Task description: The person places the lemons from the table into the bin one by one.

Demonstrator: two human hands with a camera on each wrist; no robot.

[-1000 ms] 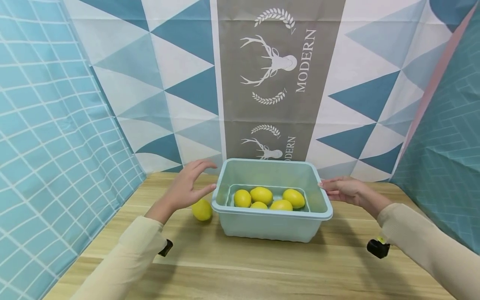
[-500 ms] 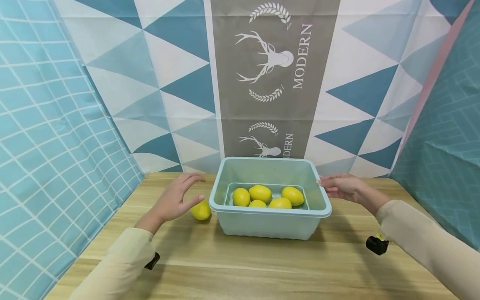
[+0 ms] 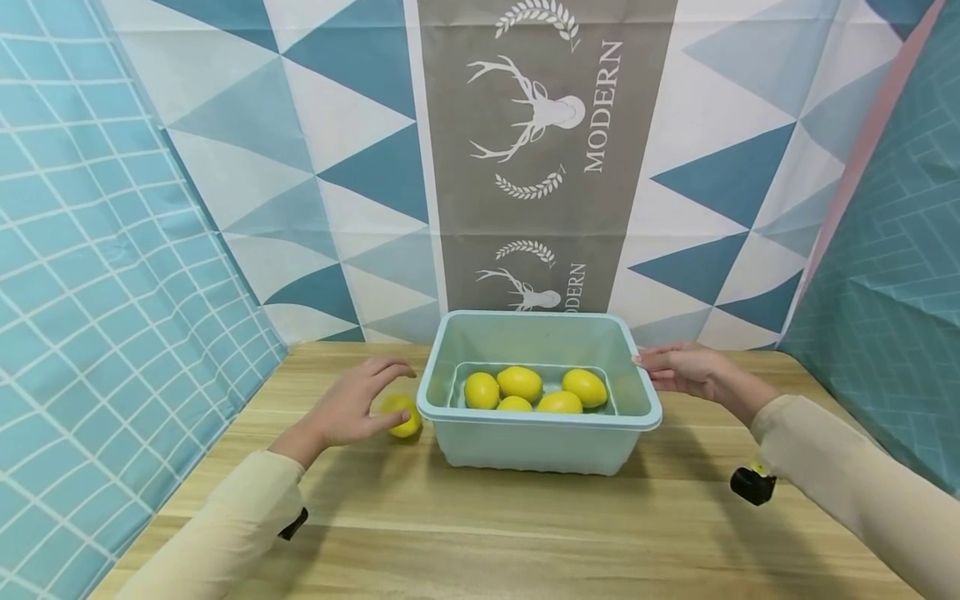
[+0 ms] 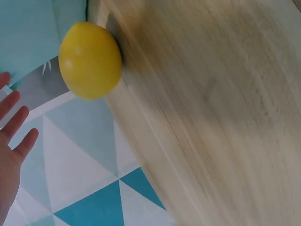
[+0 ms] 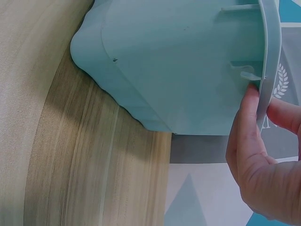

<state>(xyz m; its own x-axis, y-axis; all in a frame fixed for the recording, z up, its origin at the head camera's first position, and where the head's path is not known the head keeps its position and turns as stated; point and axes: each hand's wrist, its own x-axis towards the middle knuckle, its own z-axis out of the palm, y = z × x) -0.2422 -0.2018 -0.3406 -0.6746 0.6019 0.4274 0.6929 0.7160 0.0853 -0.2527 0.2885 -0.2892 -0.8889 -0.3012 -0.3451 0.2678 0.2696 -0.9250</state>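
A light blue plastic basin [image 3: 536, 442] stands on the wooden table with several yellow lemons [image 3: 519, 383] lying inside. One more lemon [image 3: 406, 418] rests on the table just left of the basin, partly behind my left hand [image 3: 360, 404]. That hand hovers beside it, fingers spread and thumb apart; in the left wrist view a gap shows between the fingers and the lemon [image 4: 90, 60]. At the basin's right side my right hand [image 3: 686, 371] pinches the rim. The right wrist view shows its fingers under the rim [image 5: 270, 52] and the thumb on the other side.
The wooden table [image 3: 480, 542] runs up to a patterned backdrop [image 3: 555, 167] close behind the basin. A blue checked sheet [image 3: 112, 250] borders the left side and a teal sheet [image 3: 885, 292] the right. A small black device [image 3: 752, 486] hangs at the right wrist.
My left hand has drawn back left and down from the basin's left rim to beside the loose lemon. The right hand stays at the rim. The head view has shifted slightly.
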